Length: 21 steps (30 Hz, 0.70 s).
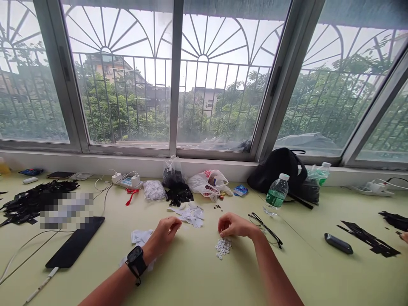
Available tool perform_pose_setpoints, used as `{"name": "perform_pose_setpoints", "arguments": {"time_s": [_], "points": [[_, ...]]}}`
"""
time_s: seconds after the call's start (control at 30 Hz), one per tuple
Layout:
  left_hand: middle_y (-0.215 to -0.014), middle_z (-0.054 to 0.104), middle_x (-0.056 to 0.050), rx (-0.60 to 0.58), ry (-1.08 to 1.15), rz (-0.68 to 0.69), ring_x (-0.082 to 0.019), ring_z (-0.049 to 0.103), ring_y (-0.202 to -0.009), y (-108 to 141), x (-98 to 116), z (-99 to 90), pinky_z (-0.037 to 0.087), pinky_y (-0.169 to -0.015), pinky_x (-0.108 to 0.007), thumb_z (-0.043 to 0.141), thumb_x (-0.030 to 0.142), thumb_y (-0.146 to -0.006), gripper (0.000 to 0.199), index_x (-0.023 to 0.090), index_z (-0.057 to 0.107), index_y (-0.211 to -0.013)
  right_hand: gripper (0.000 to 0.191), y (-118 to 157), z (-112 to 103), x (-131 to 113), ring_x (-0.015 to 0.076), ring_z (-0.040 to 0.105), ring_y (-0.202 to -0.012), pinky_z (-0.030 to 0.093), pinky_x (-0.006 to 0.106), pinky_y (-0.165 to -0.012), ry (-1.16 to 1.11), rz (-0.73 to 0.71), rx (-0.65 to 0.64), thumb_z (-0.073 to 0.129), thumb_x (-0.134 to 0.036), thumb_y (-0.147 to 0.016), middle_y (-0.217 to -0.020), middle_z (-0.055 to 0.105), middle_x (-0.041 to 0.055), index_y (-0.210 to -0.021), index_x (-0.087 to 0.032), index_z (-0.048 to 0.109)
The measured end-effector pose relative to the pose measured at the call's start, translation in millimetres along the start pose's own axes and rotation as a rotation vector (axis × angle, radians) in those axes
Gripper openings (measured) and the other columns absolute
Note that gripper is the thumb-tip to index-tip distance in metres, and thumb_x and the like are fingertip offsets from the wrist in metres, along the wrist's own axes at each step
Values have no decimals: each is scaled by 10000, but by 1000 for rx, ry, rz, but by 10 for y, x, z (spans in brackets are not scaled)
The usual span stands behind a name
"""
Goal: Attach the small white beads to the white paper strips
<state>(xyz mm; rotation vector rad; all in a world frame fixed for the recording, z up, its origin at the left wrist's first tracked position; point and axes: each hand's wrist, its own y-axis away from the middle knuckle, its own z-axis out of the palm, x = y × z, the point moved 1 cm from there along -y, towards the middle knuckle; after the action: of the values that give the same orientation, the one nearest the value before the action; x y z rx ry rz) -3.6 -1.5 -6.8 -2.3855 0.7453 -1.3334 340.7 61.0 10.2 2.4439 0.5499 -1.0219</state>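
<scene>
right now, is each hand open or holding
Left hand: fingers curled, cannot tell whether holding anything.
Right hand: curled by white pieces, holding cannot be told.

We see a small heap of white, round pieces (223, 247), many with a dark spot in the middle. They lie loosely on the desk (185, 272), some overlapping, just beside the fingers of our right hand (235, 225); we cannot tell if these touch. The flat white scraps (193, 216) make an untidy, overlapping pile beyond our left hand (164, 231). More white scraps (140, 237) lie flat beside this hand, and our wrist partly hides them.
</scene>
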Motion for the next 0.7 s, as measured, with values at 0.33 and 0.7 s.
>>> {"name": "perform_pose_setpoints", "arguments": {"time_s": [0.33,0.7], "points": [[-773,670,-23,-59,15,-29,-170,601,-712,11,-68,33,465,-677,-268,552,127,-868,123,183,660,-886,159,-81,59,51,148,594,-639,400,218,-543,64,79,106,730,-286,-708,-763,732,41,-812,-167,742],[-754,709,-29,-108,65,-34,-165,653,-709,35,0,35,515,-681,-257,561,127,-862,130,177,681,-860,72,-150,136,55,165,619,-742,441,238,-648,212,3,205,653,-220,-800,-846,711,32,-854,-180,680]]}}
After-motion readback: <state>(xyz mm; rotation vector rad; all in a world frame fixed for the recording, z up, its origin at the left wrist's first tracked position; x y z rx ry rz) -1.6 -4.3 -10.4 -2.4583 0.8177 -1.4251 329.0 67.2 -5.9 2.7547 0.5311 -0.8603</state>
